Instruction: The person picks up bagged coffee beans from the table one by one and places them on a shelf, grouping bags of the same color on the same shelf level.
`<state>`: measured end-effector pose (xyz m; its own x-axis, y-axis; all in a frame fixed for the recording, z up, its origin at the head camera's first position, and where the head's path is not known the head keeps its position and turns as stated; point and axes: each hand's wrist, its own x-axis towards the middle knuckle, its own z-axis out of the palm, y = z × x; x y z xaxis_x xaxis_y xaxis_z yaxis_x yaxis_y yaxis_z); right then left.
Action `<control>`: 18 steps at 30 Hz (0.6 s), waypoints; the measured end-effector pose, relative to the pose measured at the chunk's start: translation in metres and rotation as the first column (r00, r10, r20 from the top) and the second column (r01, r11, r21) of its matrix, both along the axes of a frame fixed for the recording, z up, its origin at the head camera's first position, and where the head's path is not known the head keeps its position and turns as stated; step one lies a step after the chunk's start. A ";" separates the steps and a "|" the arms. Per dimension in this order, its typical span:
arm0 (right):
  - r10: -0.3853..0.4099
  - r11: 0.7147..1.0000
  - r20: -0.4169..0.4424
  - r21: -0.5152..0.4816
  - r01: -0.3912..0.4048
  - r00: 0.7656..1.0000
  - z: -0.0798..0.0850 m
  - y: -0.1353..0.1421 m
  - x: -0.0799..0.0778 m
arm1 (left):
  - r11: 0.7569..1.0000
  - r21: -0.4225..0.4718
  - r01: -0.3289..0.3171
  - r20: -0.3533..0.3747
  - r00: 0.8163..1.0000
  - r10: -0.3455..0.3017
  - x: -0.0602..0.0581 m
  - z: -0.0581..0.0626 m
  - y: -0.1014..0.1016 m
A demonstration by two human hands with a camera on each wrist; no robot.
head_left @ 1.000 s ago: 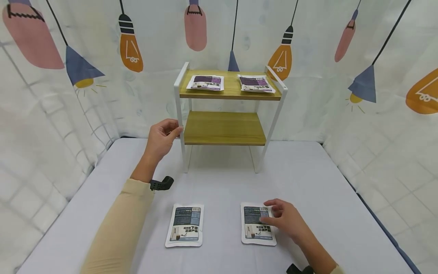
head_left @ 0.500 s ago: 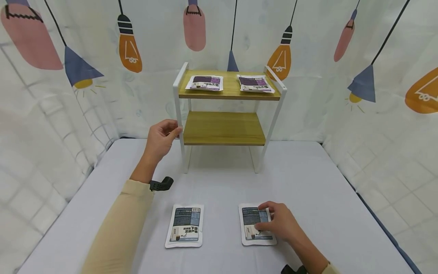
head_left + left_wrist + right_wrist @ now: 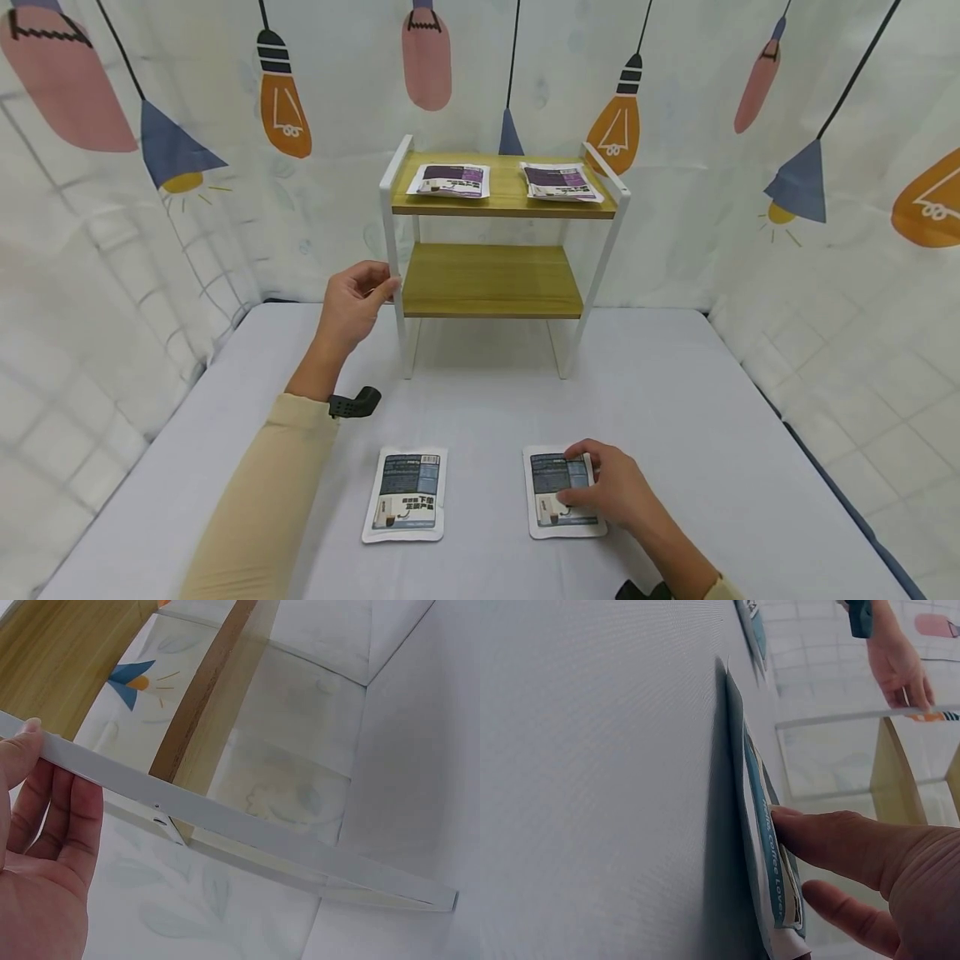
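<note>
My left hand point(image 3: 352, 302) holds the white side frame point(image 3: 247, 825) of a two-tier shelf between thumb and fingers, level with the lower board point(image 3: 491, 282). My right hand point(image 3: 617, 485) is on the right-hand coffee packet point(image 3: 542, 512), a white-edged pouch with a blue-grey label, lying on the white tabletop. Its thumb presses on the label, and the curled fingers reach over the packet's right part, hiding some of the print. In the right wrist view the thumb tip point(image 3: 784, 817) lies on the printed face beside the words "Coffee Lover".
A matching packet point(image 3: 406, 493) lies to the left on the white tablecloth point(image 3: 480, 567). On the upper board point(image 3: 504, 171) are two packets with purple labels, a left one point(image 3: 450, 181) and a right one point(image 3: 561, 182). A lamp-patterned curtain point(image 3: 337, 208) hangs behind.
My right hand has shifted slightly left and down over the right-hand packet, which has slid slightly left at its top. The left hand stays on the shelf frame.
</note>
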<state>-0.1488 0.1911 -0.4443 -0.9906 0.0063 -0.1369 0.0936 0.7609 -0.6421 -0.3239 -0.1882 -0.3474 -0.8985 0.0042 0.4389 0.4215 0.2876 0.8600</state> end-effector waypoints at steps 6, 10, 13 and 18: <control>0.002 1.000 -0.004 -0.022 -0.003 1.000 0.000 0.002 0.001 | 1.000 0.012 0.004 -0.012 1.000 -0.004 0.001 0.000 0.000; -0.002 0.999 0.003 -0.048 0.002 1.000 -0.001 0.004 0.000 | 1.000 0.014 0.003 -0.013 1.000 -0.003 0.002 0.000 0.001; -0.005 0.998 0.011 -0.057 0.006 1.000 -0.002 0.005 -0.001 | 1.000 0.010 0.004 -0.015 1.000 -0.003 0.002 0.000 0.001; -0.001 0.998 0.009 -0.064 0.001 1.000 -0.003 0.007 -0.003 | 1.000 0.008 0.004 -0.016 1.000 -0.004 0.002 0.001 0.001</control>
<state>-0.1518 0.1977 -0.4476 -0.9893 -0.0020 -0.1456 0.0999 0.7181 -0.6887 -0.3219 -0.1876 -0.3469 -0.8913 0.0043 0.4534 0.4365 0.2788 0.8554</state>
